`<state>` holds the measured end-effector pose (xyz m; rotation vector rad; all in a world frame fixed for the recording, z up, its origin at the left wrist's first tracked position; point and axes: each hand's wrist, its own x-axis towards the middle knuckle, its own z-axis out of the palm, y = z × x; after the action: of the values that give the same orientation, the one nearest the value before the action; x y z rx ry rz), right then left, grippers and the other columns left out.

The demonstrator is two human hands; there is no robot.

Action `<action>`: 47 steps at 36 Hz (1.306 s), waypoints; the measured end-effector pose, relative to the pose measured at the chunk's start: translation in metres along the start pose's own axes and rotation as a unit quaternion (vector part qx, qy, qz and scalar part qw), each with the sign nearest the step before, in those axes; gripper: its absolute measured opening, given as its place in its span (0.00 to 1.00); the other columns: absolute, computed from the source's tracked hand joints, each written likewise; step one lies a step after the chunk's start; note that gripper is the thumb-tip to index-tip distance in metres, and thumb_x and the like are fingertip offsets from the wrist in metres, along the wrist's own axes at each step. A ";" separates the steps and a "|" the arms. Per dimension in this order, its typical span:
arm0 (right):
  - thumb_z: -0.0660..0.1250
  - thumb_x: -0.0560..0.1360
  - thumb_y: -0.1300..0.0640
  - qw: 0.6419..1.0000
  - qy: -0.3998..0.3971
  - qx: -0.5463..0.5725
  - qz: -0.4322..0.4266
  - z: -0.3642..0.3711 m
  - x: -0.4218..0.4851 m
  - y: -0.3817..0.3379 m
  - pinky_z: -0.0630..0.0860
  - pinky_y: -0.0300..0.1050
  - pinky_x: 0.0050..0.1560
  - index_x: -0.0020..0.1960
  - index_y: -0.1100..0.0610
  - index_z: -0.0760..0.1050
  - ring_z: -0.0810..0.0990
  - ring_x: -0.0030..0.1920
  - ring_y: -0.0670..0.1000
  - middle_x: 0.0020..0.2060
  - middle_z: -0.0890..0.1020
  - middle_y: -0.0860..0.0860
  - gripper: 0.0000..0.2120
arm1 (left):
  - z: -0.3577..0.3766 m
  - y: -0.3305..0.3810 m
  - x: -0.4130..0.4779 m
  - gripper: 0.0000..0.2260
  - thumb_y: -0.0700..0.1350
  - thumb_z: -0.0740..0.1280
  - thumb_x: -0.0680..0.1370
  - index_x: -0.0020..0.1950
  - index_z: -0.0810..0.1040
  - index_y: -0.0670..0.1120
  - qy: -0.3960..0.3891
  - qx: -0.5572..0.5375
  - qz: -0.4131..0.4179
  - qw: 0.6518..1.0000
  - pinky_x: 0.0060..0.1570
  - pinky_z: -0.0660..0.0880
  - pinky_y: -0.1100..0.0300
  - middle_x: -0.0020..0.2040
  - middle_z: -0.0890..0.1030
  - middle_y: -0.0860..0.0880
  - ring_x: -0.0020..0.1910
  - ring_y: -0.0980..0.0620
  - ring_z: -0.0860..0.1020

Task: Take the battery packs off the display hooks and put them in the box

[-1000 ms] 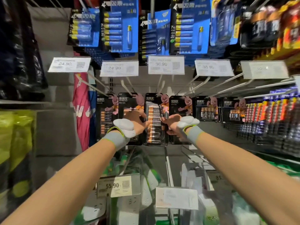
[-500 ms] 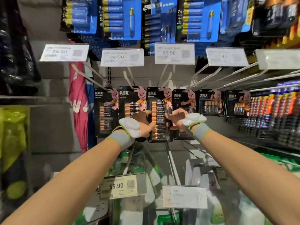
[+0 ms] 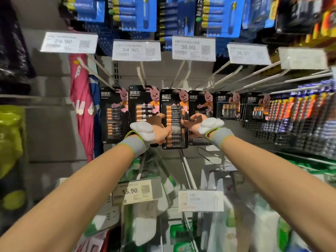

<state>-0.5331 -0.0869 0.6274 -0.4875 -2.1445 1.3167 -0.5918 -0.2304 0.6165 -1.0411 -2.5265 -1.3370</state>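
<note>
Your left hand [image 3: 158, 132] and right hand [image 3: 195, 126] are both raised to the middle row of the display, one on either side of a single black battery pack [image 3: 175, 113].

Left hand: the fingers are curled onto the left edge of that pack, in its lower half, and grip it. The back of this hand covers the lower part of the neighbouring pack [image 3: 142, 104] to the left.

Right hand: the fingertips pinch the right edge of the same pack at about mid-height, with the thumb raised above them. This hand sits in front of the next pack [image 3: 199, 104] on the right.

Task item: the gripped pack hangs upright with its top at the front end of a display hook [image 3: 179, 75], in line with the other black packs of the row. It carries a column of copper-and-black cells and a pink rabbit figure at the upper right.

Each wrist bears a grey wristband [image 3: 133, 145] with a white padded piece over the back of the hand.

Surroundings: blue battery packs [image 3: 140, 13] hang on the row above. Price tags stand in front of the hooks; the one marked 36.90 [image 3: 193, 48] sits directly above the gripped pack. A tag marked 55.90 [image 3: 135, 192] shows below, between your forearms. The goods on the lower rows are too blurred to identify.
</note>
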 end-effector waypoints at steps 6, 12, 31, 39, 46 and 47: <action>0.68 0.75 0.61 0.995 -0.003 -0.065 -0.069 -0.034 -0.042 -0.001 0.77 0.40 0.31 0.50 0.57 0.72 0.79 0.32 0.48 0.42 0.78 0.57 0.06 | 0.002 0.026 -0.033 0.09 0.40 0.64 0.81 0.60 0.71 0.44 0.001 -0.095 -0.010 0.995 0.34 0.82 0.56 0.41 0.79 0.40 0.32 0.45 0.77; 0.68 0.75 0.61 0.995 0.041 0.005 -0.088 -0.090 -0.143 0.012 0.71 0.34 0.25 0.45 0.61 0.79 0.77 0.24 0.44 0.32 0.81 0.53 0.03 | 0.041 0.053 -0.085 0.05 0.38 0.66 0.79 0.45 0.79 0.45 -0.030 -0.179 0.024 0.983 0.36 0.81 0.51 0.32 0.81 0.47 0.28 0.48 0.79; 0.64 0.75 0.66 0.945 0.230 0.055 0.228 -0.149 -0.492 0.273 0.71 0.35 0.24 0.35 0.54 0.74 0.75 0.22 0.44 0.19 0.76 0.46 0.13 | 0.318 0.027 -0.396 0.09 0.35 0.68 0.74 0.36 0.79 0.47 -0.307 -0.206 -0.023 0.929 0.25 0.67 0.72 0.29 0.79 0.55 0.23 0.63 0.73; 0.61 0.78 0.69 0.872 0.281 0.076 0.394 -0.170 -0.628 0.369 0.72 0.33 0.29 0.40 0.57 0.74 0.75 0.24 0.41 0.23 0.78 0.46 0.12 | 0.412 0.002 -0.499 0.02 0.37 0.70 0.75 0.45 0.82 0.40 -0.605 -0.085 0.009 0.792 0.41 0.70 0.73 0.42 0.81 0.39 0.49 0.43 0.81; 0.69 0.73 0.61 0.781 0.373 0.033 0.500 -0.176 -0.687 0.433 0.74 0.46 0.46 0.41 0.51 0.77 0.78 0.41 0.53 0.40 0.82 0.54 0.06 | 0.485 -0.016 -0.549 0.07 0.44 0.69 0.78 0.53 0.84 0.48 -0.533 0.018 0.020 0.846 0.45 0.65 0.72 0.48 0.82 0.51 0.47 0.57 0.76; 0.69 0.74 0.60 0.776 0.373 0.034 0.507 -0.174 -0.690 0.430 0.73 0.42 0.45 0.44 0.52 0.77 0.77 0.42 0.52 0.40 0.81 0.52 0.04 | 0.485 -0.022 -0.547 0.08 0.45 0.68 0.78 0.55 0.83 0.47 -0.550 0.023 0.024 0.834 0.48 0.67 0.69 0.49 0.82 0.51 0.48 0.56 0.76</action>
<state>0.1144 -0.1701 0.1130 -1.9388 -1.0926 1.3059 -0.0834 -0.1552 0.0968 -2.3507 -3.1099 -0.6813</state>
